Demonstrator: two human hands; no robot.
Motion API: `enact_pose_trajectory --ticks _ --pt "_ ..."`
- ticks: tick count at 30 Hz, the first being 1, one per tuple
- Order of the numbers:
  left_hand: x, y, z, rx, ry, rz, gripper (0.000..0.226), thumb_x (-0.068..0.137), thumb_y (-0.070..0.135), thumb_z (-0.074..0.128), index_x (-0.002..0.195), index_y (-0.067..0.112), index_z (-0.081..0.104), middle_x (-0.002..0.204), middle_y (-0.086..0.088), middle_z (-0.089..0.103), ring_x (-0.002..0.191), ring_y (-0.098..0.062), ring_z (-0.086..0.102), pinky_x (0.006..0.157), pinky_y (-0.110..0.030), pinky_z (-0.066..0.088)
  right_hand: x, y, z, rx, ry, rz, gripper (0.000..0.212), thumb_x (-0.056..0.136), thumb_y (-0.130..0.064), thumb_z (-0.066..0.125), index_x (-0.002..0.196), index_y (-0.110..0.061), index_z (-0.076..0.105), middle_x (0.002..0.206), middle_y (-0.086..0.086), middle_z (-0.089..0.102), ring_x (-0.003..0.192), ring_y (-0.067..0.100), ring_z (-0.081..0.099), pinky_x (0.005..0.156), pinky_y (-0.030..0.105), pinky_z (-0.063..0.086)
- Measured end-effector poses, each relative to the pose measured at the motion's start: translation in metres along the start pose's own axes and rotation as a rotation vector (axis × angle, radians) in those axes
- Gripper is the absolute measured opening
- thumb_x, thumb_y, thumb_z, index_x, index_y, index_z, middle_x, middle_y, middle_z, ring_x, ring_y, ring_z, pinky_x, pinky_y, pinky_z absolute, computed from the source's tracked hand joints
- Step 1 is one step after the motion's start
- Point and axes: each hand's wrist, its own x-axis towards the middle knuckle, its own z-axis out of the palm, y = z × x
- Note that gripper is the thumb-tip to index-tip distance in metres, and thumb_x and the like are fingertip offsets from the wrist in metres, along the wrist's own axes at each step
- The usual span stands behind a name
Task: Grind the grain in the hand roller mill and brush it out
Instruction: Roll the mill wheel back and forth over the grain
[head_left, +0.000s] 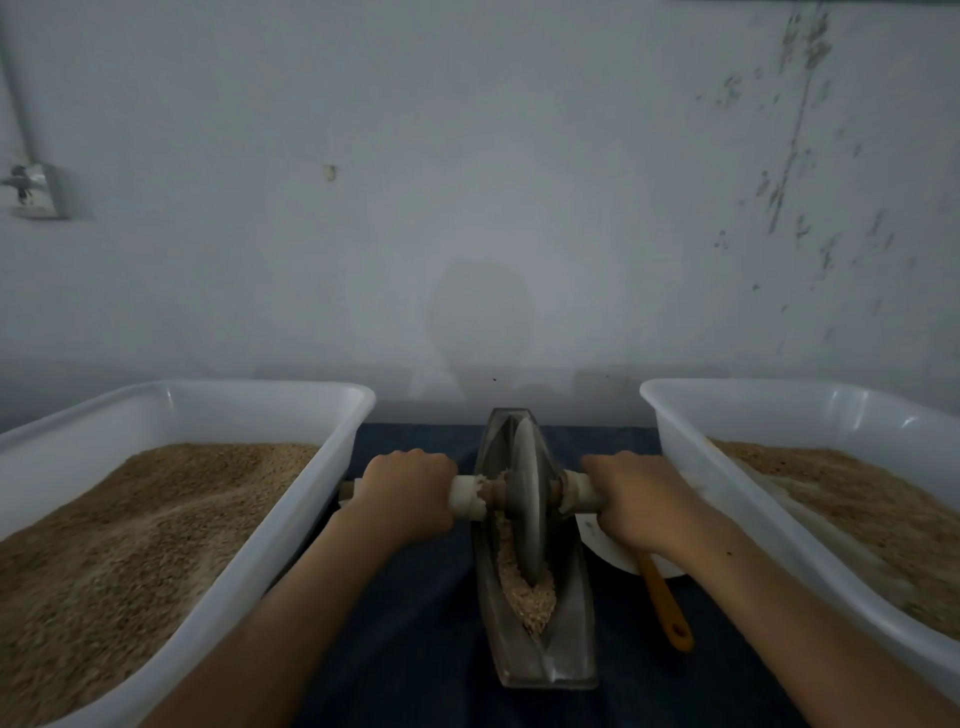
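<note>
A boat-shaped metal trough (574, 639) lies lengthwise in the middle of the table, with a grey grinding wheel (525, 499) standing upright in it. The wheel's axle (470, 496) sticks out to both sides. My left hand (408, 493) grips the left end of the axle and my right hand (641, 499) grips the right end. Crushed tan grain (527, 592) lies in the trough in front of the wheel, towards me.
A white tub (322, 415) of grain stands on the left and another white tub (691, 436) of grain on the right. An orange handle (667, 608) and a white dish (597, 540) lie under my right wrist. A dark cloth (415, 623) covers the table; a wall stands close behind.
</note>
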Motion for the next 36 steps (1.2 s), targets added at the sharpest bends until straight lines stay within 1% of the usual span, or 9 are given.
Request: enact_pose_trajectory --ticks 5,9,13,16,19,22,30,33,36 --pt "-0.001 0.005 0.008 0.016 0.205 -0.059 0.022 0.088 0.035 0.057 0.105 0.023 0.049 0.099 0.002 0.062 0.089 -0.017 0.06 0.071 -0.028 0.04 0.007 0.0 0.021 -0.069 0.223 0.042 0.023 0.087 -0.008 0.051 0.103 -0.023 0.043 0.109 -0.002 0.056 0.103 0.021 0.051 0.08 0.033 0.029" --pt "-0.001 0.004 0.011 -0.017 0.243 -0.056 0.025 0.089 0.037 0.057 0.107 0.023 0.048 0.101 0.003 0.062 0.09 -0.015 0.06 0.074 -0.027 0.042 0.009 0.002 0.024 -0.088 0.26 0.033 0.024 0.085 -0.007 0.051 0.102 -0.022 0.043 0.109 -0.002 0.056 0.101 0.022 0.05 0.075 0.032 0.023" --pt "-0.001 0.003 0.006 0.012 0.165 -0.046 0.023 0.087 0.034 0.058 0.107 0.023 0.052 0.101 0.002 0.063 0.092 -0.017 0.06 0.075 -0.029 0.043 0.004 0.002 0.017 -0.063 0.201 0.001 0.025 0.084 -0.011 0.054 0.087 -0.024 0.033 0.099 -0.002 0.057 0.097 0.022 0.054 0.074 0.031 0.025" --pt "0.0 0.001 -0.002 0.027 0.034 -0.016 0.027 0.084 0.033 0.06 0.109 0.023 0.056 0.103 0.001 0.064 0.093 -0.018 0.061 0.077 -0.029 0.045 0.001 0.003 0.004 -0.011 0.059 -0.012 0.024 0.085 -0.013 0.053 0.078 -0.026 0.035 0.09 -0.002 0.055 0.092 0.02 0.057 0.072 0.028 0.032" --pt "-0.001 -0.001 -0.007 0.006 -0.08 0.007 0.031 0.082 0.033 0.063 0.11 0.021 0.059 0.102 0.0 0.065 0.093 -0.018 0.062 0.076 -0.029 0.045 -0.001 0.001 -0.007 0.009 -0.067 -0.016 0.014 0.084 -0.012 0.054 0.084 -0.023 0.045 0.097 0.002 0.061 0.09 0.02 0.06 0.069 0.028 0.04" --pt "-0.001 0.0 -0.007 -0.001 -0.087 0.01 0.031 0.082 0.033 0.064 0.11 0.021 0.059 0.101 0.0 0.065 0.092 -0.018 0.061 0.077 -0.03 0.046 -0.002 0.0 -0.009 0.022 -0.094 -0.008 0.013 0.084 -0.01 0.053 0.084 -0.022 0.048 0.095 0.002 0.062 0.088 0.019 0.06 0.068 0.028 0.041" --pt "0.0 0.002 0.008 -0.022 0.163 -0.05 0.024 0.088 0.035 0.057 0.107 0.023 0.049 0.102 0.002 0.062 0.092 -0.018 0.061 0.079 -0.031 0.047 0.007 0.001 0.022 -0.08 0.251 0.031 0.024 0.085 -0.005 0.051 0.098 -0.024 0.043 0.106 -0.003 0.057 0.101 0.021 0.052 0.078 0.032 0.028" --pt "0.0 0.002 0.011 -0.038 0.21 -0.049 0.025 0.088 0.036 0.057 0.107 0.023 0.048 0.102 0.002 0.062 0.091 -0.016 0.061 0.079 -0.03 0.048 0.008 0.001 0.026 -0.116 0.282 0.034 0.03 0.084 -0.006 0.053 0.107 -0.023 0.045 0.11 -0.004 0.056 0.103 0.02 0.05 0.079 0.032 0.028" --pt "0.0 0.0 0.01 -0.02 0.181 -0.043 0.024 0.088 0.036 0.057 0.107 0.023 0.05 0.102 0.002 0.063 0.092 -0.017 0.061 0.076 -0.029 0.044 0.007 0.001 0.021 -0.102 0.249 0.016 0.025 0.083 -0.007 0.054 0.1 -0.023 0.043 0.106 -0.003 0.057 0.1 0.021 0.051 0.077 0.033 0.027"
